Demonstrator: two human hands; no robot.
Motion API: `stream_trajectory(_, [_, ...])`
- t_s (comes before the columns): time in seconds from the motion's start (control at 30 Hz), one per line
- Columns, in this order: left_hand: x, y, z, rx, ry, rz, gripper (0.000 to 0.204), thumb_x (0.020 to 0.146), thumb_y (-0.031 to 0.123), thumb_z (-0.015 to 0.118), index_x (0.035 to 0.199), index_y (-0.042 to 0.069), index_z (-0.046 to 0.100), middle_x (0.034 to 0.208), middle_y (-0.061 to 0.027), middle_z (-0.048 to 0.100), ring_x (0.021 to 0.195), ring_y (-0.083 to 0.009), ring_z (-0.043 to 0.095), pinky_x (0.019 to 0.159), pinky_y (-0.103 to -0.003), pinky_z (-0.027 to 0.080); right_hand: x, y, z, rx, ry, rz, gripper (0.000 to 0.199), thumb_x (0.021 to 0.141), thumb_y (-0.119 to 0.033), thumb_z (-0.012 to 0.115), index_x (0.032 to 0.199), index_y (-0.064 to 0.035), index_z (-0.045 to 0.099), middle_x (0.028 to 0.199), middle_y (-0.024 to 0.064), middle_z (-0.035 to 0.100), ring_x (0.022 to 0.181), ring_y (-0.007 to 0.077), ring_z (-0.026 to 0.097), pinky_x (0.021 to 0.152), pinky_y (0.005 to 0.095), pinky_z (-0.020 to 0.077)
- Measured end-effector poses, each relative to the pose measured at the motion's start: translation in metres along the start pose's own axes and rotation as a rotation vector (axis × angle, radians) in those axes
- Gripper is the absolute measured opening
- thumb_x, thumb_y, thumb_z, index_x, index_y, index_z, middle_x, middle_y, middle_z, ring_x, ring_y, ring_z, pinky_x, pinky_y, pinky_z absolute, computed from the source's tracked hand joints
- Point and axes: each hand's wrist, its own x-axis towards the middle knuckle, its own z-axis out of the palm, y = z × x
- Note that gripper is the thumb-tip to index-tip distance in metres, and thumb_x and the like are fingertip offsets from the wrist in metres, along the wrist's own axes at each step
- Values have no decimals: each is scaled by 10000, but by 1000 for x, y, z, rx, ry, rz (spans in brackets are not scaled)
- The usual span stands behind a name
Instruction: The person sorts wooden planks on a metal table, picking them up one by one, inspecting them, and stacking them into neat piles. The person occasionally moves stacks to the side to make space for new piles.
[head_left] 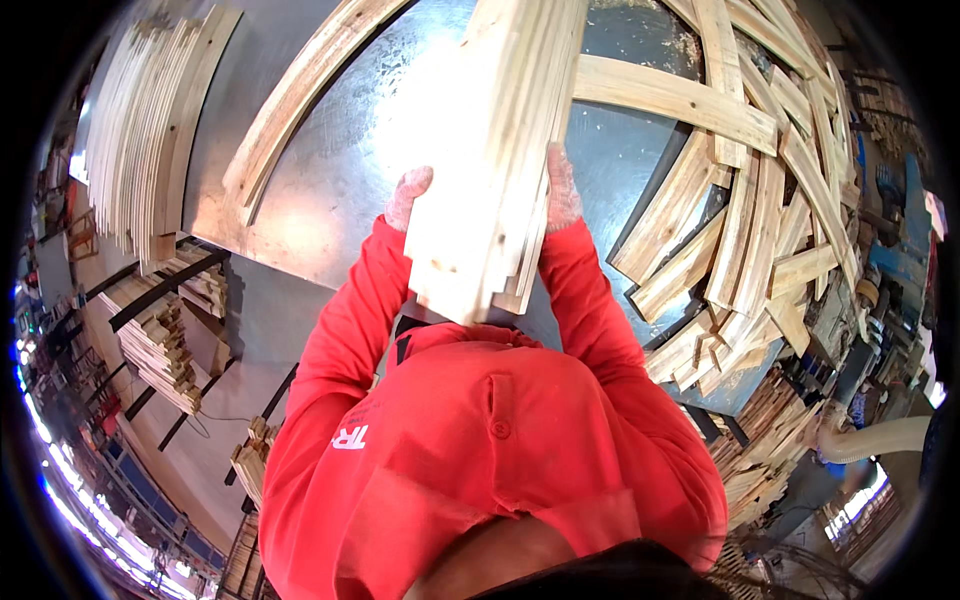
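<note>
A bundle of long pale wooden boards [490,170] reaches from close to my body up past the top edge of the picture. My left hand [408,197] presses on the bundle's left side, and my right hand [563,190] grips its right side, so the boards are held between the two. Their near ends are uneven, with some sticking out further than others. Parts of my fingers are hidden by the wood. Under the bundle lies a shiny metal tabletop [310,225].
A neat stack of boards [160,120] stands at the table's far left. One or two curved-looking boards [290,100] lie left of the bundle. A jumbled pile of boards [745,210] covers the right side. More stacked wood [155,340] rests on dark supports at lower left.
</note>
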Motion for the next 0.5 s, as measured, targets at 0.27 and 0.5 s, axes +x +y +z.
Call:
stream_trajectory(0.27, [30,6,-52,1419,538,-176,477,968,372,517,1292,26,571,1104,-137,680,927,-273,662,881,-357,518,-5,13,2,372,155,228,863,830,-89,763,1531,-126,260,1264,46,566,1118,154,567,964,298,472])
stream_trajectory(0.5, [47,11,-15,873,411,42,764,921,332,621,1523,27,263,1193,-101,611,1040,-180,585,920,-331,479,-13,-19,37,639,-2,139,733,825,-4,715,1446,-103,336,1254,109,576,1099,227,604,925,365,535])
